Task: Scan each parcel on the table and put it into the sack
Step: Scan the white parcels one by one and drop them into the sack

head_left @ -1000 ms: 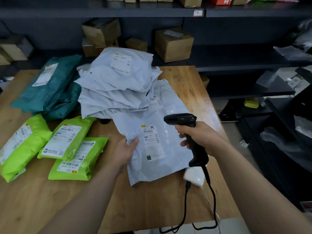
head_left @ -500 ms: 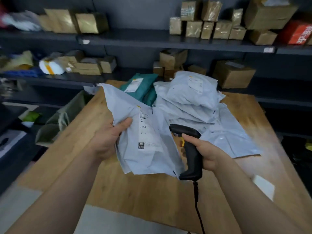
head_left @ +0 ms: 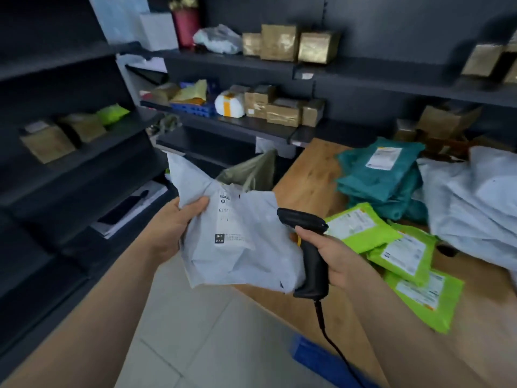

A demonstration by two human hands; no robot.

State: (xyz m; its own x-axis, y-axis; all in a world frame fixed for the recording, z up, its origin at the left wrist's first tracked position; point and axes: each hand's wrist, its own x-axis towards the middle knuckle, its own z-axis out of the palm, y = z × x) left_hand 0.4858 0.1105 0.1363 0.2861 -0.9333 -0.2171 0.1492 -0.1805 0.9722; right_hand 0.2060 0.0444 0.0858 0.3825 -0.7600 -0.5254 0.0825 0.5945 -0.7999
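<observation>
My left hand (head_left: 179,228) grips a white-grey parcel (head_left: 251,256) by its left edge, label up, held in the air off the table's left side. My right hand (head_left: 333,253) holds a black corded scanner (head_left: 307,247) upright just right of the parcel. Behind the parcel stands the olive-green sack (head_left: 249,170), mouth open, beside the wooden table (head_left: 305,177). On the table lie three lime-green parcels (head_left: 402,253), a stack of teal parcels (head_left: 383,175) and a heap of white-grey parcels (head_left: 475,203).
Dark shelving with brown boxes (head_left: 282,110) lines the back wall and the left side (head_left: 64,135). Pale floor tiles (head_left: 201,331) show between the table and the left shelves. A blue object (head_left: 316,357) lies at the table's near corner.
The view has swung left. My left hand has carried the white-grey parcel off the table toward the sack; my right hand with the scanner came along beside it.
</observation>
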